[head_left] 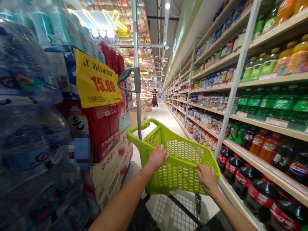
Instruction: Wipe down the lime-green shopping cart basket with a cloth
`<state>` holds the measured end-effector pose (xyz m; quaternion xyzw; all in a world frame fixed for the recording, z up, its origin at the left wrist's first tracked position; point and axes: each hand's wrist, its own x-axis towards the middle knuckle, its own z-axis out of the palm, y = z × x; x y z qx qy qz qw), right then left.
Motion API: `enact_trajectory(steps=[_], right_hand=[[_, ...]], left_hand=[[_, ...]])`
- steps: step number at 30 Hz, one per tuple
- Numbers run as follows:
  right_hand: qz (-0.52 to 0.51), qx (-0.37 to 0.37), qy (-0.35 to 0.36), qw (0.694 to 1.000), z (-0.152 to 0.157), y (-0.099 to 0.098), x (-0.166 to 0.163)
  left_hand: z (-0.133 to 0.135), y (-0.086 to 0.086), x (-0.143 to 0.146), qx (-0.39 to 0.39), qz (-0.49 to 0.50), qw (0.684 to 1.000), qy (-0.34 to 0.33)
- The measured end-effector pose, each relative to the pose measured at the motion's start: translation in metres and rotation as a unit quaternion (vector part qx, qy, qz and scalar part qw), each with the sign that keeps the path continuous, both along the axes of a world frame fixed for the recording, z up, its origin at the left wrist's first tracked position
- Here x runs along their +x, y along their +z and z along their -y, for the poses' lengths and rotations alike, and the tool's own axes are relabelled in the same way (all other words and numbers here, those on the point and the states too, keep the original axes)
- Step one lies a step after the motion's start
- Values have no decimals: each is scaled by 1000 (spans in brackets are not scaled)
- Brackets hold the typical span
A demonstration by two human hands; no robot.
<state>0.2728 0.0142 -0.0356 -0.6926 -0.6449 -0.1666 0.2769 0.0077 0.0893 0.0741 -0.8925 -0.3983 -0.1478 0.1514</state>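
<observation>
Lime-green slotted plastic cart [185, 175] beside pale bottle-lined shelves [262, 125]; gripped at rim [181, 161] by curled left hand [157, 158], with crumpled whitish wad [166, 156], and curled right hand [207, 177]; best steered evenly, clear of shelves

pale floor [166, 114]: green shopping cart [175, 189] standing | shelves [288, 78]: rows of drink bottles [284, 103]

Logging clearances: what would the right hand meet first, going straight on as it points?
The lime-green plastic shopping cart: the right hand touches its near rim; beyond, probably its perforated far wall, depth unclear.
</observation>
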Motion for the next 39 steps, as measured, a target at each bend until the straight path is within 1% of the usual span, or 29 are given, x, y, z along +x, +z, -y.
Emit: enact_trajectory(steps=[2,5,7,9,13,15,17,21,23,25,29,31,32,34,36,38,39], right_hand=[[-3,-6,10,1000,-1,-1,6],[-8,-9,7,1000,0,1,10],[-14,-10,-7,1000,0,3,7],[-22,-10,-20,1000,0,4,4],[-23,2,-11,1000,-1,2,2],[-22,9,-4,1000,-2,1,4],[-26,12,1,1000,-2,1,7],[-38,9,8,999,-2,3,11],[-43,9,4,999,-2,4,11],[-45,11,0,999,-2,4,11],[-49,14,7,999,-6,1,15],[-55,12,6,998,-8,-2,19],[-58,10,6,998,-9,-3,22],[-59,2,14,998,-9,-4,29],[-57,-4,24,998,-7,-4,33],[-67,1,16,998,-4,-2,31],[-79,10,8,997,-4,0,25]], left_hand=[[-6,8,-16,11,6,1000,25],[-14,25,-47,51,27,995,86],[-14,29,-54,61,33,993,101],[-8,24,-41,45,25,995,83],[5,0,8,-12,2,1000,2],[6,-6,19,-25,0,999,-23],[2,-2,12,-18,6,1000,-16],[-11,20,-29,23,51,996,75],[-13,25,-38,32,70,992,96],[-10,21,-31,20,73,994,82],[2,2,9,-36,51,998,9],[5,-1,21,-46,41,998,-21],[5,0,22,-46,37,998,-29],[2,9,14,-49,52,997,-10],[-2,22,-1,-48,88,994,41],[-3,32,-12,-48,125,987,84],[-1,34,-14,-49,135,986,90]])
